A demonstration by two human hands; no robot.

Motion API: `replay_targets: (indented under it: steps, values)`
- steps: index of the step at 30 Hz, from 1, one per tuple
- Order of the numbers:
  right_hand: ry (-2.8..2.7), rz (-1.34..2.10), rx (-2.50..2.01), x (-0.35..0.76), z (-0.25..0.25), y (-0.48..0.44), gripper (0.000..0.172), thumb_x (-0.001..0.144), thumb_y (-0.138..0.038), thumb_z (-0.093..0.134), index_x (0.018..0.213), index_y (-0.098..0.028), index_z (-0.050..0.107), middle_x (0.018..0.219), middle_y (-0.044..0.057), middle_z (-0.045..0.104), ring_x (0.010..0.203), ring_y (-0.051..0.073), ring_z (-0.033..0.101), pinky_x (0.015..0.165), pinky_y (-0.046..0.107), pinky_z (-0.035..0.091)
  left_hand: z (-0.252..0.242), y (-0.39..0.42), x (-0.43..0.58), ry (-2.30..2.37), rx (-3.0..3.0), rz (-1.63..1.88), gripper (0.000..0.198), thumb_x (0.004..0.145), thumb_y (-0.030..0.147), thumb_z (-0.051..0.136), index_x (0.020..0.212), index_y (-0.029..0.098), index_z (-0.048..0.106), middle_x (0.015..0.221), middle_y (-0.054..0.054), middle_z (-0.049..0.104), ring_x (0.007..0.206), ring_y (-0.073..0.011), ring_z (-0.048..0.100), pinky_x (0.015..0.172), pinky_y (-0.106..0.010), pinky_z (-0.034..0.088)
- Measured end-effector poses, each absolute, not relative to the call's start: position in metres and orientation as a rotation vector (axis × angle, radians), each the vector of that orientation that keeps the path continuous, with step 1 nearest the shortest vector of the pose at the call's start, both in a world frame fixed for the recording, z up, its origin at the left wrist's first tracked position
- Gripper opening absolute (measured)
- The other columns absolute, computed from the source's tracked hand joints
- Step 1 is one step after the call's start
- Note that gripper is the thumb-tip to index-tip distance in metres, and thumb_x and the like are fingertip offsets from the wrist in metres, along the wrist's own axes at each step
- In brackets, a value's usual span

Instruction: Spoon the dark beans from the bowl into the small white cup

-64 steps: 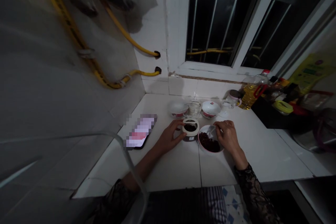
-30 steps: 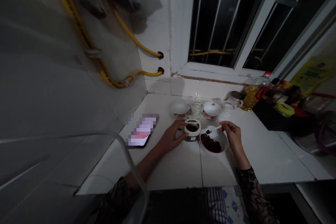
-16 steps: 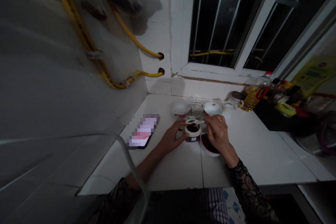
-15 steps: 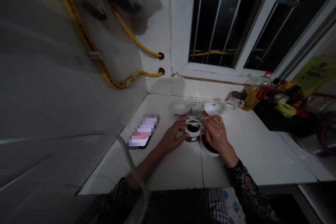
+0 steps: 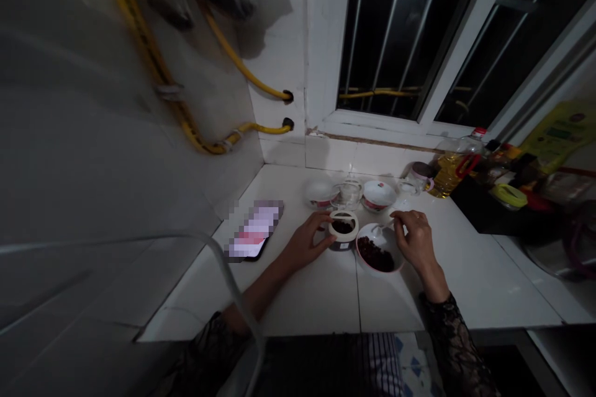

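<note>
My left hand [image 5: 307, 243] is closed around the left side of a small jar [image 5: 343, 245] with a cream rim and dark contents. The jar stands on the counter, and its clear lid [image 5: 347, 195] appears flipped back behind it. To the right of the jar is a white bowl [image 5: 395, 267] partly filled with dark reddish-brown, crumbly food [image 5: 374, 255]. Over the bowl's far rim, my right hand [image 5: 416, 239] pinches the handle of a small pale spoon [image 5: 379, 228]. The spoon's head is tilted down inside the bowl.
Two small bowls, one on the left [image 5: 320, 193] and one on the right [image 5: 379, 195], stand behind the jar. A phone [image 5: 257, 231] lies at left. Glass cups [image 5: 414, 181], an oil bottle [image 5: 446, 173] and a black seasoning box [image 5: 482, 208] stand at right. A pale cable [image 5: 228, 273] crosses the lower left.
My right hand has moved right with the spoon, from above the jar to above the bowl, uncovering the bowl's contents. My left hand has stayed on the jar.
</note>
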State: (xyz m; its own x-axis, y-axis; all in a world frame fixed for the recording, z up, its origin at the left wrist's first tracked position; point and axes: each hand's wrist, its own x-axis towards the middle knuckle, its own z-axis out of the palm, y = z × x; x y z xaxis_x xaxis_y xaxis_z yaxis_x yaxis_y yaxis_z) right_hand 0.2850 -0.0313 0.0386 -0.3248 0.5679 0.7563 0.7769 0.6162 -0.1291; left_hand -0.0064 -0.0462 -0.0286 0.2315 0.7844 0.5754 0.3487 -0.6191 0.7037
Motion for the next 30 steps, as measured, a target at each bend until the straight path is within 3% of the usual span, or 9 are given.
replay_targets:
  steps: [4,10,17,23,30]
  values:
    - [-2.128,-0.311,-1.127,0.286,0.027,-0.032,0.022,0.089,-0.014,0.049,0.088,-0.02,0.07,0.075,0.006,0.074,0.071,0.022,0.062,0.08,0.039,0.042,-0.03,-0.046,-0.007,1.051,2.096,1.364,0.03,0.093,0.034,0.064,0.12,0.024,0.057,0.132,-0.013,0.06,0.125,-0.0265,0.061,0.088,-0.038,0.061]
    - [-1.99,0.043,-1.25,0.275,0.02,-0.038,0.025,0.088,-0.021,0.047,0.087,-0.021,0.072,0.079,0.006,0.076,0.075,0.023,0.065,0.084,0.039,0.045,-0.028,-0.047,-0.007,1.056,2.086,1.357,0.031,0.092,0.035,0.064,0.12,0.023,0.057,0.132,-0.013,0.061,0.121,-0.0259,0.063,0.087,-0.037,0.061]
    - [-1.694,0.361,-1.381,0.279,0.016,-0.036,0.03,0.085,-0.037,0.049,0.082,-0.02,0.073,0.065,0.003,0.07,0.064,0.021,0.063,0.064,0.031,0.046,-0.027,-0.047,-0.006,1.056,2.078,1.361,0.028,0.092,0.034,0.064,0.118,0.024,0.059,0.131,-0.012,0.062,0.123,-0.0256,0.062,0.087,-0.037,0.061]
    - [-1.707,0.351,-1.339,0.273,0.017,-0.037,0.028,0.081,-0.037,0.052,0.079,-0.022,0.074,0.066,0.004,0.07,0.076,0.023,0.065,0.073,0.033,0.048,-0.028,-0.046,-0.006,1.064,2.07,1.359,0.03,0.091,0.035,0.065,0.119,0.024,0.059,0.132,-0.012,0.062,0.123,-0.0256,0.062,0.087,-0.036,0.061]
    - [-1.529,0.454,-1.363,0.276,0.019,-0.035,0.03,0.079,-0.041,0.053,0.079,-0.019,0.073,0.06,0.002,0.068,0.062,0.02,0.062,0.063,0.03,0.045,-0.029,-0.046,-0.006,1.06,2.081,1.358,0.03,0.092,0.036,0.064,0.119,0.024,0.059,0.131,-0.012,0.062,0.124,-0.0256,0.062,0.088,-0.036,0.061]
